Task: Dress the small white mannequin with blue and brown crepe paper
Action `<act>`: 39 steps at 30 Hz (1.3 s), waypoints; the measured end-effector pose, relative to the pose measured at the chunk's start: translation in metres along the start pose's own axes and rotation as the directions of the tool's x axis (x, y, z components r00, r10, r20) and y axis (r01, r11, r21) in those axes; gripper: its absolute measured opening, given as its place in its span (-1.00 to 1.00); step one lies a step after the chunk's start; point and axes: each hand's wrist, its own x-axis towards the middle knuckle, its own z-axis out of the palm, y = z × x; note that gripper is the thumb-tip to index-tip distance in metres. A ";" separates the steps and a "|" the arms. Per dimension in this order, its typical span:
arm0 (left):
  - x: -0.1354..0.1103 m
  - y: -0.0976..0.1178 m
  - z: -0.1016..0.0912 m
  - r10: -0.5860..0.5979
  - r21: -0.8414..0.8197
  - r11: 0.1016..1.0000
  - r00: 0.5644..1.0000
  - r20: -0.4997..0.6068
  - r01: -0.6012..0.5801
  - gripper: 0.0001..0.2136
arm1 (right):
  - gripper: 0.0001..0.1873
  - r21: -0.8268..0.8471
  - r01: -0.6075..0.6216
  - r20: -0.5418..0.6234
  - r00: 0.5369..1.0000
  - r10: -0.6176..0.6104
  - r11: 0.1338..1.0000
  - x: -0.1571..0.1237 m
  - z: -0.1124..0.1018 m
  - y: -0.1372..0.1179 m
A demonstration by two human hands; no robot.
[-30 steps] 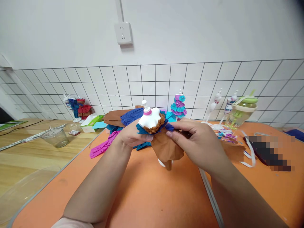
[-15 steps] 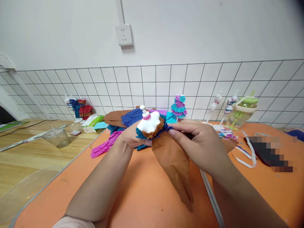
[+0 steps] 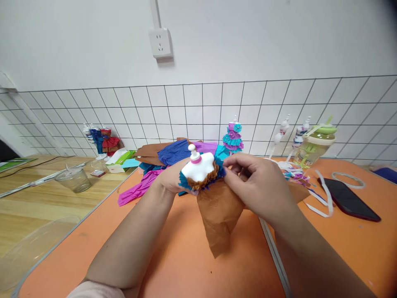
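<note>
A small white dress form [image 3: 198, 169] with a knob on top and a pink neck band tilts toward me above the orange table. Ruffled brown and blue crepe paper rings its edge. My left hand [image 3: 174, 177] is closed around it from behind, most of the fingers hidden. At the form's right edge, my right hand [image 3: 257, 180] pinches the dark blue trim [image 3: 221, 170] between thumb and forefinger. A wide brown crepe paper sheet [image 3: 220, 207] hangs below the ruffle, its lower end folded to a point.
Behind lie blue crepe paper [image 3: 174, 152] and pink crepe paper [image 3: 142, 188]. A purple and turquoise ruffled form [image 3: 233, 137] stands by the wall. To the right are a drink bottle [image 3: 313, 147], a phone [image 3: 349, 198], a tape roll [image 3: 347, 179] and white strips [image 3: 325, 194]. A clear cup [image 3: 74, 180] stands left.
The dress form has come slightly down and to the right. The hanging brown paper has swung left and its end sits higher. My right hand still pinches at the trim.
</note>
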 end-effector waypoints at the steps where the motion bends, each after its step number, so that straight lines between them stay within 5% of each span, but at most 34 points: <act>1: -0.001 0.002 0.004 0.032 -0.009 0.999 0.999 0.025 -0.032 -0.27 | -0.86 -0.016 0.007 -0.031 1.000 -0.007 1.000 0.000 0.001 0.002; 6: -0.005 0.010 0.019 0.100 -0.060 0.994 0.992 0.075 -0.096 -0.41 | -0.78 -0.029 0.019 -0.026 0.999 -0.019 0.999 0.002 0.002 0.005; 17: -0.001 0.014 0.014 0.127 -0.032 0.992 0.984 0.122 -0.124 -0.48 | -0.82 -0.037 -0.024 0.205 0.978 0.031 0.999 0.004 -0.003 0.004; 39: 0.001 0.013 0.002 0.197 0.001 0.979 0.952 0.233 -0.203 -0.44 | -0.84 -0.210 0.196 0.140 0.976 -0.169 0.958 -0.012 -0.008 -0.012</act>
